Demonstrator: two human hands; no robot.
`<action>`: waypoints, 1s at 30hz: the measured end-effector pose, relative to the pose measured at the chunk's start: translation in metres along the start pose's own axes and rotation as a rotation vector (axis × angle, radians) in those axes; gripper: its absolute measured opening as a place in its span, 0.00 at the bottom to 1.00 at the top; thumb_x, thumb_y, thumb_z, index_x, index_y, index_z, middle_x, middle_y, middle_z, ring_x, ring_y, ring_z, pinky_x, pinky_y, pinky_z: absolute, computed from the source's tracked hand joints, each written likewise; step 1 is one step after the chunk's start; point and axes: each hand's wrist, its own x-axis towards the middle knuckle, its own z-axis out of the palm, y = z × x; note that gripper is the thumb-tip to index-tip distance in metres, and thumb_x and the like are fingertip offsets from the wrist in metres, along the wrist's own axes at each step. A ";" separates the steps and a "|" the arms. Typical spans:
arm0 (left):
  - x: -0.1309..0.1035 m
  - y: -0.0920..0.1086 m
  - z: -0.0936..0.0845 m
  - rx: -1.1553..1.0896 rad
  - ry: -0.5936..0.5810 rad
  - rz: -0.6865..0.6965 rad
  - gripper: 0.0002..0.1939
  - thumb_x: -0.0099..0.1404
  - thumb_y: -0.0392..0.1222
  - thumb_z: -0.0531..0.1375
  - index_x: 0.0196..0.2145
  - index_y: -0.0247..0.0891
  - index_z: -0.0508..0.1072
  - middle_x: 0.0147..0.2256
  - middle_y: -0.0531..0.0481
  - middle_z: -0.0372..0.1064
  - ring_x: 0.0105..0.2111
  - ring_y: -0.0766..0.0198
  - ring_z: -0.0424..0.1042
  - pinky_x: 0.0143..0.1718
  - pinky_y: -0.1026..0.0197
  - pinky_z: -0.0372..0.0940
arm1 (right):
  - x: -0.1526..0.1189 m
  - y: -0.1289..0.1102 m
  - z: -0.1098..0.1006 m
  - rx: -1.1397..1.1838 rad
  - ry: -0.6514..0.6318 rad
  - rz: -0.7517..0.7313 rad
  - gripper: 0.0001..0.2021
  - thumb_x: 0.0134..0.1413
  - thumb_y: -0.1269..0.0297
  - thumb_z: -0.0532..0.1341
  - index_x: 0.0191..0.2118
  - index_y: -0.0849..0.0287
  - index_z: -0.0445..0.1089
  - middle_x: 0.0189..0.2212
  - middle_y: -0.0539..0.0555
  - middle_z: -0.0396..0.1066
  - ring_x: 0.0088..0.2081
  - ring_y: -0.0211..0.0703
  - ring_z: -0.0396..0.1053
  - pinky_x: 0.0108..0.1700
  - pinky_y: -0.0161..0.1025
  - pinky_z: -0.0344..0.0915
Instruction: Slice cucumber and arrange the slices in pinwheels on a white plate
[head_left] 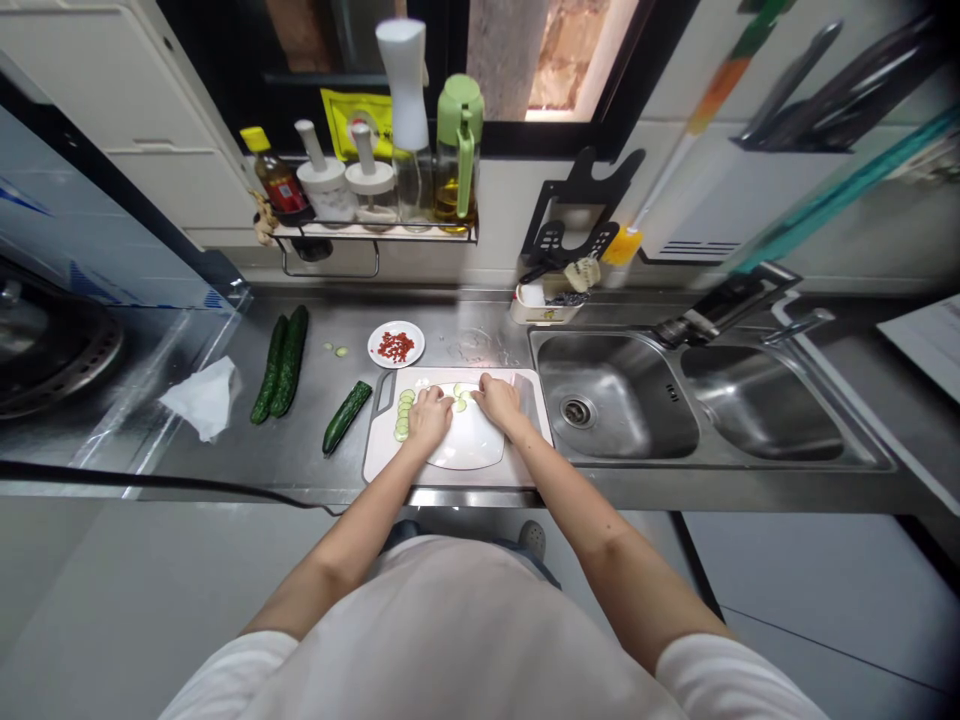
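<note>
A white plate (469,450) rests on the pale cutting board (381,462), with a few thin cucumber slices (460,404) near its far edge. Over the plate's left side, my left hand (430,416) is closed, its fingertips pinching at a cucumber slice. My right hand (498,402) is at the far right of the plate, thumb and fingers closed on another slice, partly hidden by the fingers. A column of overlapping cucumber slices (403,416) lies on the board just left of my left hand. Beside the board lies a cut cucumber (346,418).
Behind the board is a small dish (372,352) of chopped red pepper. Two whole cucumbers (283,365) and a crumpled white cloth (204,398) lie to the left. A double sink (622,395) adjoins on the right. A condiment rack (375,232) hangs above the counter.
</note>
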 end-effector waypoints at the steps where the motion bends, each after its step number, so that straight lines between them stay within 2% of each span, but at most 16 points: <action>1: 0.000 0.000 0.001 0.008 -0.001 0.001 0.15 0.69 0.41 0.51 0.46 0.46 0.76 0.47 0.44 0.64 0.48 0.55 0.60 0.44 0.57 0.60 | 0.000 0.000 0.000 -0.002 -0.004 0.001 0.14 0.64 0.56 0.54 0.49 0.58 0.64 0.43 0.60 0.74 0.48 0.48 0.70 0.43 0.38 0.59; 7: -0.001 0.000 0.005 0.022 0.026 0.018 0.15 0.69 0.42 0.50 0.46 0.46 0.75 0.47 0.45 0.64 0.47 0.55 0.60 0.43 0.57 0.61 | -0.001 -0.003 -0.001 0.009 -0.005 -0.007 0.14 0.64 0.56 0.53 0.50 0.58 0.64 0.43 0.60 0.74 0.48 0.49 0.70 0.43 0.39 0.59; 12: 0.004 0.001 0.006 0.008 0.023 -0.003 0.16 0.69 0.39 0.51 0.50 0.48 0.73 0.49 0.45 0.62 0.48 0.55 0.59 0.44 0.57 0.61 | -0.002 -0.011 0.000 0.018 -0.001 -0.020 0.15 0.63 0.55 0.54 0.49 0.58 0.64 0.43 0.61 0.74 0.48 0.49 0.70 0.43 0.38 0.59; 20: 0.018 0.003 0.003 0.031 -0.039 -0.021 0.20 0.68 0.36 0.51 0.54 0.52 0.70 0.53 0.46 0.59 0.49 0.55 0.58 0.41 0.58 0.62 | -0.006 -0.020 0.001 0.003 -0.065 -0.022 0.16 0.64 0.55 0.53 0.51 0.58 0.63 0.44 0.61 0.74 0.47 0.48 0.71 0.43 0.37 0.60; 30: 0.023 0.005 -0.001 0.030 -0.054 -0.019 0.21 0.68 0.35 0.50 0.54 0.52 0.70 0.54 0.46 0.59 0.50 0.56 0.58 0.42 0.59 0.61 | 0.000 -0.019 0.000 0.006 -0.024 0.028 0.16 0.65 0.56 0.52 0.52 0.59 0.64 0.44 0.62 0.74 0.49 0.49 0.70 0.45 0.39 0.60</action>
